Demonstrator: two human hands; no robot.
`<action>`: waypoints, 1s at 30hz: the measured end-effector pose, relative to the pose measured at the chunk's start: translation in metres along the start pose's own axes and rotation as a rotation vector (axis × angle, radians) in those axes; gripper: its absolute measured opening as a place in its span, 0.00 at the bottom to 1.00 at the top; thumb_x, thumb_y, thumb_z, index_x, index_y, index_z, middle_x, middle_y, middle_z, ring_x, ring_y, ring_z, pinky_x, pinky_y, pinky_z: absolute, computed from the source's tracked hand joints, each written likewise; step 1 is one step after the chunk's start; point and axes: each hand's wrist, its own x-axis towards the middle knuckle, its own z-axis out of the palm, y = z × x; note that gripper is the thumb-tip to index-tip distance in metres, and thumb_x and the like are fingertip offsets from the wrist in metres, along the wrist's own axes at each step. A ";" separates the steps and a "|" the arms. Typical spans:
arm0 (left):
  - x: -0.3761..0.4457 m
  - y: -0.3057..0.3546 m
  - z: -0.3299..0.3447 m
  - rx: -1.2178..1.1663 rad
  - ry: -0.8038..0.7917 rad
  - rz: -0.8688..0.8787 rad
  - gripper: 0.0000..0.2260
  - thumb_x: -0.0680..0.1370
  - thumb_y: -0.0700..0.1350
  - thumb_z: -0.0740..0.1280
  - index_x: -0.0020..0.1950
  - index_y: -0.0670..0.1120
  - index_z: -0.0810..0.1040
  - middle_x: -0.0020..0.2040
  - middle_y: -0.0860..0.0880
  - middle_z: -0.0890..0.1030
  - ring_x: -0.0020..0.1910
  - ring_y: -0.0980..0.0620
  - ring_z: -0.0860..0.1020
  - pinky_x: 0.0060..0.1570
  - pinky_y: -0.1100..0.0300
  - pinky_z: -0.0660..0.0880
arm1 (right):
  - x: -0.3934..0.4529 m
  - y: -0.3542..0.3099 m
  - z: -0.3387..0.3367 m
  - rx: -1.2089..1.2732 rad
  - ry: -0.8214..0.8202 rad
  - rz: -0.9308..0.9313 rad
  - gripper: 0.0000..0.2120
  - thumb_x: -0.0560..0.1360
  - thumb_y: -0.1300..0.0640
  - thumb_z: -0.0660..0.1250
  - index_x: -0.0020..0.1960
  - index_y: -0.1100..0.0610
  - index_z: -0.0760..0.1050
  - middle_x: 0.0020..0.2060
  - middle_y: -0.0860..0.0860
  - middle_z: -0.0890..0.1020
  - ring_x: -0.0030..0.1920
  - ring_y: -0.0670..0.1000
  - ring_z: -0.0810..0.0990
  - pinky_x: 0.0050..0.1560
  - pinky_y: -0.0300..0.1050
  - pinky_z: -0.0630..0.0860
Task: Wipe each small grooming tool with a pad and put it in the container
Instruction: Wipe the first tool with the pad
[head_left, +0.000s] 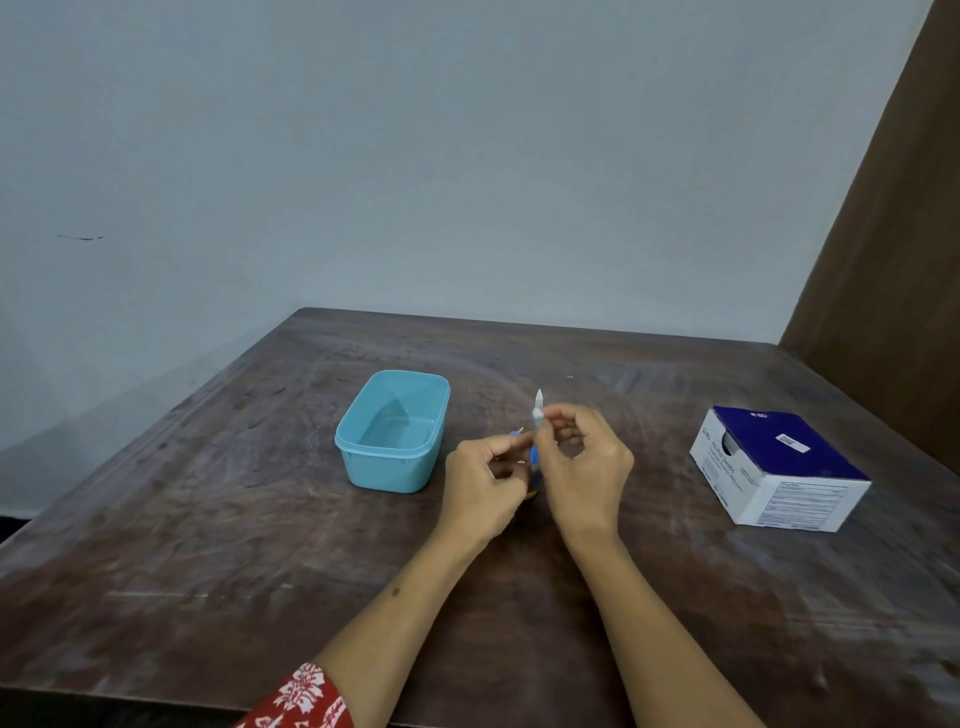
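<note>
Over the middle of the dark wooden table (260, 545), my left hand (480, 488) grips a small grooming tool (534, 457) with a blue handle, mostly hidden behind my fingers. My right hand (584, 467) pinches a small white pad (538, 413) against the tool's upper end; a pale pointed tip sticks up above the fingers. Whether that tip is pad or tool I cannot tell. The light blue plastic container (363, 457) stands just left of my hands, open on top, with nothing visible inside.
A blue and white cardboard box of alcohol swabs (779, 467) sits on the table at the right. A pale wall runs behind the table, and a brown panel (893, 260) rises at the far right.
</note>
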 end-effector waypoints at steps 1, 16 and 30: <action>0.000 0.000 0.001 -0.001 -0.013 -0.014 0.16 0.72 0.31 0.66 0.58 0.41 0.80 0.45 0.43 0.85 0.43 0.50 0.84 0.46 0.54 0.81 | 0.001 0.000 -0.001 0.005 0.018 -0.013 0.08 0.69 0.67 0.70 0.43 0.55 0.81 0.35 0.44 0.79 0.35 0.41 0.78 0.38 0.31 0.74; -0.001 -0.008 0.003 0.004 0.025 -0.024 0.14 0.71 0.31 0.68 0.55 0.40 0.82 0.45 0.44 0.85 0.43 0.51 0.84 0.47 0.51 0.81 | 0.002 -0.002 -0.001 -0.001 0.036 -0.003 0.09 0.70 0.67 0.69 0.44 0.55 0.81 0.36 0.45 0.80 0.36 0.43 0.79 0.38 0.31 0.74; 0.000 -0.007 0.000 -0.096 0.041 -0.056 0.17 0.69 0.26 0.62 0.52 0.40 0.83 0.41 0.44 0.85 0.40 0.50 0.84 0.42 0.57 0.81 | -0.001 -0.001 0.001 -0.061 -0.053 0.024 0.05 0.66 0.62 0.71 0.37 0.53 0.79 0.31 0.45 0.80 0.32 0.44 0.78 0.34 0.39 0.77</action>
